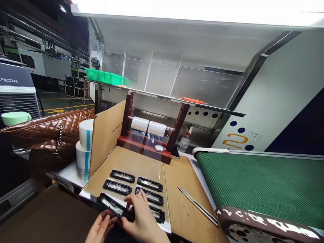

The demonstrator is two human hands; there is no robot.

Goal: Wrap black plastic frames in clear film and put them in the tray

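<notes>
Both hands meet on a black rectangular plastic frame (111, 205) at the near edge of a cardboard sheet (126, 162). My left hand (99, 228) pinches its near end from below. My right hand (142, 219) curls over its right part, fingers bent on it. Several more black frames (122, 176) lie in two rows on a strip of clear film (141, 158) that runs from two white rolls (148, 127) on a dark red stand (177, 130).
Metal tweezers (197, 206) lie on the cardboard to the right. A green conveyor belt (260, 184) fills the right side. A brown quilted bag (48, 133) and stacked white tape rolls (84, 145) stand left. A spray bottle (184, 141) and green tray (103, 76) are behind.
</notes>
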